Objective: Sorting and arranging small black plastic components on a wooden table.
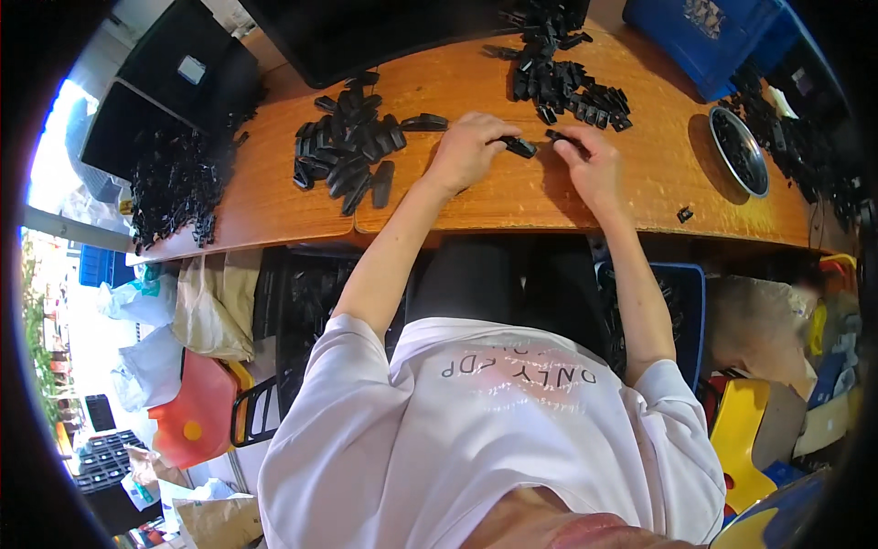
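Above the wooden table (430, 197), my left hand (468, 151) pinches a small black plastic part (519, 146) that points to the right. A little apart from it, my right hand (593, 165) grips another small black plastic part (560, 136) between thumb and fingers. The two parts face each other without touching. Left of my left hand lies a pile of black oblong plastic pieces (343, 142), with one stray piece (423, 122) close to my wrist. Beyond my right hand is a heap of smaller black parts (567, 87).
A metal bowl (739, 151) with dark bits stands at the right, near a blue crate (704, 41). One tiny black part (685, 214) lies by the front edge. More black parts (174, 188) spill from a dark bin at the left. A blue-rimmed bin (702, 302) stands below the table.
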Tool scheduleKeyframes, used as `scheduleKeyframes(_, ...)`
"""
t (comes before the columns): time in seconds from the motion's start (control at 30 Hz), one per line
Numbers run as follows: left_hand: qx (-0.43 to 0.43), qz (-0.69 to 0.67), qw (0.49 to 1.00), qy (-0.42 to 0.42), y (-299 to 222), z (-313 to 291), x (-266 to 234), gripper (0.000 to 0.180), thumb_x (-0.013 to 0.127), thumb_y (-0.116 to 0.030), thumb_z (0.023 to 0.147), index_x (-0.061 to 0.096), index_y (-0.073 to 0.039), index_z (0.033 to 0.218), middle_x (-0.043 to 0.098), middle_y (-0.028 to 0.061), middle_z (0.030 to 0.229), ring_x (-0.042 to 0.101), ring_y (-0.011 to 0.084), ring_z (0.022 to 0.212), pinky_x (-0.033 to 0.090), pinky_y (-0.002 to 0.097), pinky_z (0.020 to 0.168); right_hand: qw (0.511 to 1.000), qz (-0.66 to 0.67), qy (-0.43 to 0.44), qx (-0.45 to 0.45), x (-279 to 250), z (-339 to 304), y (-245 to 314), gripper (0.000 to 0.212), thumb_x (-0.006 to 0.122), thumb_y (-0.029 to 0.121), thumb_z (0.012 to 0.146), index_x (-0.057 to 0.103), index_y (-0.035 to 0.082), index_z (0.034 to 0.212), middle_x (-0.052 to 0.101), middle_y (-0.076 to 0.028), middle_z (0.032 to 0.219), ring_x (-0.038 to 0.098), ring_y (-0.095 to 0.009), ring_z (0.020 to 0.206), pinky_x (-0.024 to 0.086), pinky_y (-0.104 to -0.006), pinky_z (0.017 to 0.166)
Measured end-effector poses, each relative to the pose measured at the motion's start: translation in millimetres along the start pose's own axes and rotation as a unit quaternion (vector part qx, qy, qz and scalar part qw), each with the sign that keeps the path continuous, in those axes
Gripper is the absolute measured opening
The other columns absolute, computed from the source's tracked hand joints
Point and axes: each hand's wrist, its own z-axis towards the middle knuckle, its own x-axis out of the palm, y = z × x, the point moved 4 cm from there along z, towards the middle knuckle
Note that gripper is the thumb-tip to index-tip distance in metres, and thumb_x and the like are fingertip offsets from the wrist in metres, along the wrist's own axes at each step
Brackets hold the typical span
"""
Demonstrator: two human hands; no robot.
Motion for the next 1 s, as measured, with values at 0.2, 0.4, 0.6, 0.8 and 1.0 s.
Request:
scheduleKeyframes(0.2, -0.066, -0.078, 0.995, 0.012, 0.9, -5.9, -6.2, 0.025, 0.077, -0.009, 0.08, 0.079, -0.01, 0.105, 0.074, 0.0116, 0.103, 0.064, 0.0327, 0.102, 0.051, 0.041, 0.093, 0.987, -0.111, 0.027, -0.114, 14.6, -21.2, 30.9, 0.019, 0.077, 0.005, 0.082, 0.074, 0.004, 0.1, 0.071, -0.015, 0.096, 0.068, -0.034, 0.091, 0.054, -0.0402, 0.079)
scheduleKeyframes(0.4, -0.104, -0.106, 0.988, 0.047, -0.3, -4.0, -9.3, 0.034, 0.076, -0.005, 0.081, 0.077, -0.009, 0.114, 0.074, 0.013, 0.109, 0.068, 0.0282, 0.103, 0.053, 0.0365, 0.093, 0.982, -0.111, 0.058, -0.142, 14.0, -11.3, 25.8, 0.016, 0.078, 0.003, 0.079, 0.073, 0.003, 0.094, 0.069, -0.014, 0.088, 0.066, -0.033, 0.084, 0.052, -0.0416, 0.075)
scheduleKeyframes(0.6, -0.155, -0.152, 0.975, 0.05, 2.5, -5.2, -6.0, 0.041, 0.074, -0.001, 0.082, 0.075, -0.008, 0.123, 0.074, 0.0134, 0.117, 0.072, 0.022, 0.105, 0.055, 0.0317, 0.095, 0.982, -0.058, 0.127, -0.13, 19.3, 6.6, 12.5, 0.017, 0.079, 0.002, 0.08, 0.074, 0.001, 0.096, 0.07, -0.014, 0.089, 0.066, -0.033, 0.085, 0.053, -0.0388, 0.075)
scheduleKeyframes(0.8, -0.092, -0.058, 0.994, 0.002, 2.9, -6.3, -10.0, 0.036, 0.076, -0.005, 0.081, 0.075, -0.007, 0.117, 0.074, 0.0146, 0.112, 0.07, 0.0285, 0.104, 0.054, 0.0379, 0.094, 0.962, -0.074, 0.099, -0.245, 42.8, 13.0, 24.3, 0.018, 0.078, 0.006, 0.078, 0.073, 0.004, 0.096, 0.069, -0.014, 0.086, 0.065, -0.036, 0.088, 0.052, -0.0446, 0.08)
scheduleKeyframes(1.0, 0.011, 0.26, 0.962, -0.082, -7.6, -35.0, -42.3, 0.027, 0.071, -0.008, 0.083, 0.074, -0.008, 0.109, 0.07, 0.01, 0.097, 0.064, 0.0301, 0.101, 0.044, 0.0463, 0.095, 0.946, -0.218, -0.063, -0.231, 28.3, 26.8, 22.7, 0.018, 0.074, 0.009, 0.087, 0.073, 0.007, 0.105, 0.067, -0.014, 0.105, 0.063, -0.035, 0.096, 0.052, -0.0459, 0.081)
